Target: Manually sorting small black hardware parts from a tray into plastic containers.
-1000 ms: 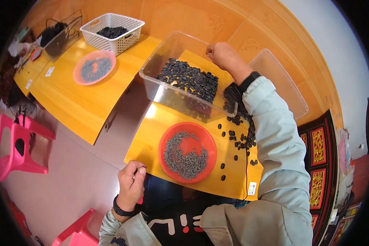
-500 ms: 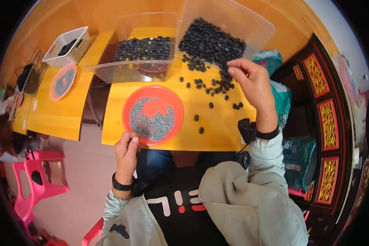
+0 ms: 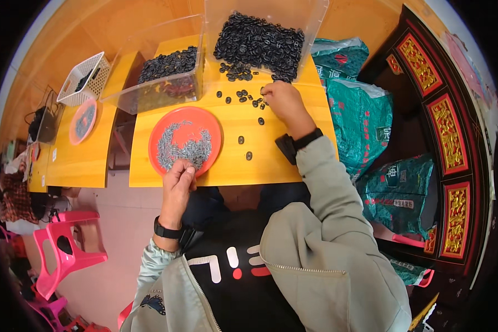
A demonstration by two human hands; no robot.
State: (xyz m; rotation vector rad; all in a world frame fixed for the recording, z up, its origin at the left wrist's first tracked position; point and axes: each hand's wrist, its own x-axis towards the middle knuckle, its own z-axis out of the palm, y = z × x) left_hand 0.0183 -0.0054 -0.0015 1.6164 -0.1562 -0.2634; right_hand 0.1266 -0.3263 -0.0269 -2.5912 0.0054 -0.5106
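My left hand (image 3: 179, 178) is closed at the near rim of a red round plate (image 3: 216, 130), its thumb pressed on the curled fingers. Whatever it holds is hidden. Small grey metal pieces like screws or pins (image 3: 193, 152) lie heaped on that plate in a broken ring. My right hand (image 3: 286, 105) reaches over the yellow table, fingertips pinched together at several loose black oval pieces (image 3: 242, 94). I cannot make out what is between them. Beyond it, a clear plastic bin (image 3: 314, 25) lies with a large pile of the same black pieces (image 3: 260, 44) at its mouth.
A second clear bin (image 3: 149, 97) with black pieces stands left of the pile. On the table at the left are a white basket (image 3: 97, 83) and a pink plate (image 3: 73, 135). Green sacks (image 3: 365, 127) stand at the right, and a pink stool (image 3: 74, 257) at the lower left.
My right hand has moved from the pile's edge to the loose pieces nearer me, and its fingers have closed up. My left hand stays by the plate. The whole view has shifted.
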